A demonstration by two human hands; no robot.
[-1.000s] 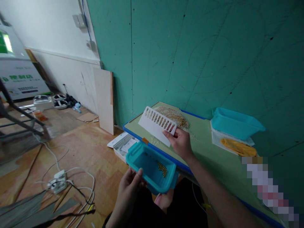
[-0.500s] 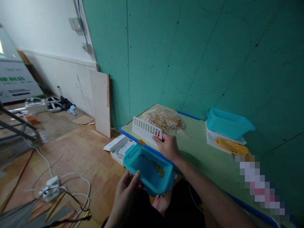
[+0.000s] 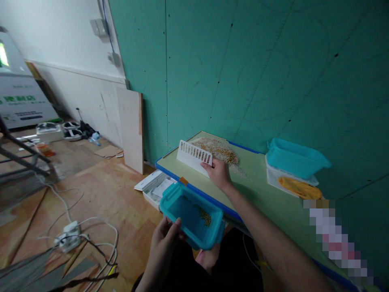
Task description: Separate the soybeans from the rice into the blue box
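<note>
My left hand [image 3: 166,239] grips the near side of a teal plastic tub [image 3: 170,202], thumb over its rim, just off the table's front edge. A few yellow-tan beans [image 3: 205,217] lie in the right end of that tub. In my right hand [image 3: 219,173] is a white slotted plastic scraper [image 3: 191,159], held upright by its right end over the table's left part. Behind the scraper a pile of beans mixed with pale grains [image 3: 226,151] spreads on the table; the scraper hides part of it.
The pale green table [image 3: 258,202] has a blue edge. On its right stand a second teal tub [image 3: 296,160], a white tray [image 3: 273,178] and a yellow cloth [image 3: 299,187]. A green wall [image 3: 197,69] rises behind. An open white box [image 3: 152,190] and a power strip [image 3: 69,235] lie lower left.
My right hand has moved the scraper slightly toward the back right, closer to the pile and covering more of it. The left hand still holds the tub. The view has shifted slightly.
</note>
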